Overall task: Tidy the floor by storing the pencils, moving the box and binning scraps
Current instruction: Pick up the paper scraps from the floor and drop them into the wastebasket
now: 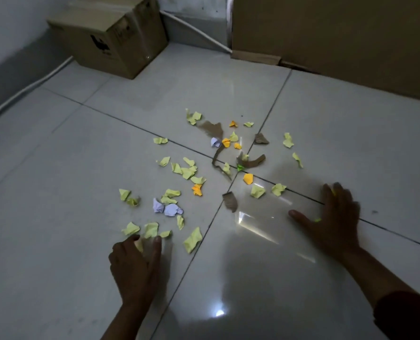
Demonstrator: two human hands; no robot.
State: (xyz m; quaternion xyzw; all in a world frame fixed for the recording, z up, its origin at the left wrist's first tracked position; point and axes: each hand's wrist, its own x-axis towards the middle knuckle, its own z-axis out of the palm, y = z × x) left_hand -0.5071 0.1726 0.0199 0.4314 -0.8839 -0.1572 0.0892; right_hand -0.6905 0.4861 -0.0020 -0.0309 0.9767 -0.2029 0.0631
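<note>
Several torn paper scraps (pixel 186 171), yellow, orange, white and brown, lie scattered over the grey tiled floor (pixel 81 148). My left hand (pixel 136 263) rests at the near edge of the scatter, thumb and fingers pinching a yellow scrap (pixel 139 245). My right hand (pixel 336 217) lies flat on the floor to the right of the scraps, fingers spread, with bits of yellow-green paper showing under it. A cardboard box (pixel 113 38) stands in the far left corner. No pencils are in view.
A white cable (pixel 27 88) runs along the left wall behind the box and along the back wall. A large brown cardboard panel (pixel 339 33) stands at the back right. Bright light reflects off the tiles near me.
</note>
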